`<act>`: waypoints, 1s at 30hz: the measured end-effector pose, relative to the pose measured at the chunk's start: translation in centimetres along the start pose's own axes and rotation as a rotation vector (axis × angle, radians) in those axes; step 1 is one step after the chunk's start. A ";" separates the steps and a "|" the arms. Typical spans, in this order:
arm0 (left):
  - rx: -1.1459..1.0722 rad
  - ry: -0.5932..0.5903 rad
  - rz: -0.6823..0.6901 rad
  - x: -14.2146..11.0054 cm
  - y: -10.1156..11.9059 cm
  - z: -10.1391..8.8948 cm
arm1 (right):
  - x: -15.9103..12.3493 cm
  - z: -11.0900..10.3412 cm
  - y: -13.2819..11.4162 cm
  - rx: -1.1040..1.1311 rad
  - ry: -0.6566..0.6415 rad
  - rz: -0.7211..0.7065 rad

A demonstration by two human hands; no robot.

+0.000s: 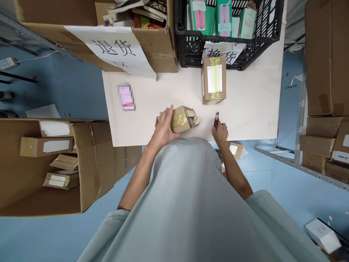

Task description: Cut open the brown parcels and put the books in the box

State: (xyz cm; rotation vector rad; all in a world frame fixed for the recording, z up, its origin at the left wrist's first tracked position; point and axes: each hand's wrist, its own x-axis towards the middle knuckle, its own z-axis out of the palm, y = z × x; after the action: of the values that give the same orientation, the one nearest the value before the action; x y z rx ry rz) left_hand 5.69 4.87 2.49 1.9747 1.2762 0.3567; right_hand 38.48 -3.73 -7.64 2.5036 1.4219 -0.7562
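My left hand (pixel 164 127) lies over the left part of a small brown cardboard box (pixel 180 119) near the table's front edge, gripping it. Yellowish tape covers the box, and its right end is torn, with flaps sticking out. In my right hand (pixel 221 134) is a red and black utility knife (pixel 216 121), its blade pointing away from me. The knife is apart from the box, to its right. Farther back stands a second taped carton (pixel 214 80) with a white label.
At the back are a large carton of books (pixel 152 47) and a black crate (pixel 188 49) with green boxes. A blurred pink item (pixel 126 97) lies on the white table (pixel 251 105). An open carton (pixel 95 160) with parcels stands left; stacked boxes (pixel 317 145) stand right.
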 end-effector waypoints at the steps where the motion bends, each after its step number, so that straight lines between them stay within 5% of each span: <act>1: -0.020 -0.007 -0.009 0.4 0.0 -0.4 | 0.1 0.1 0.1 0.080 0.030 -0.015; 8: -0.051 -0.085 0.025 3.1 0.0 -0.4 | 2.0 0.6 -0.8 1.001 -0.129 0.002; 13: -0.017 -0.129 0.029 1.6 -1.7 -0.6 | 2.6 0.8 -1.6 0.991 -0.167 0.014; 21: 0.088 -0.098 -0.064 -1.8 -5.0 -4.0 | 2.7 0.8 -4.5 0.903 -0.403 -0.066; 30: -0.096 0.084 -0.373 -4.5 -11.2 -4.8 | 3.3 1.6 -10.8 0.914 -0.573 -0.219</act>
State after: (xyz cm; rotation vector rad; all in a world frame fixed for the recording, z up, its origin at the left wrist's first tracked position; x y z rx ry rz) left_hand -6.61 5.61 -1.47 1.6135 1.6134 0.3111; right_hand 30.27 3.89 -9.58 2.2684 1.2954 -2.3668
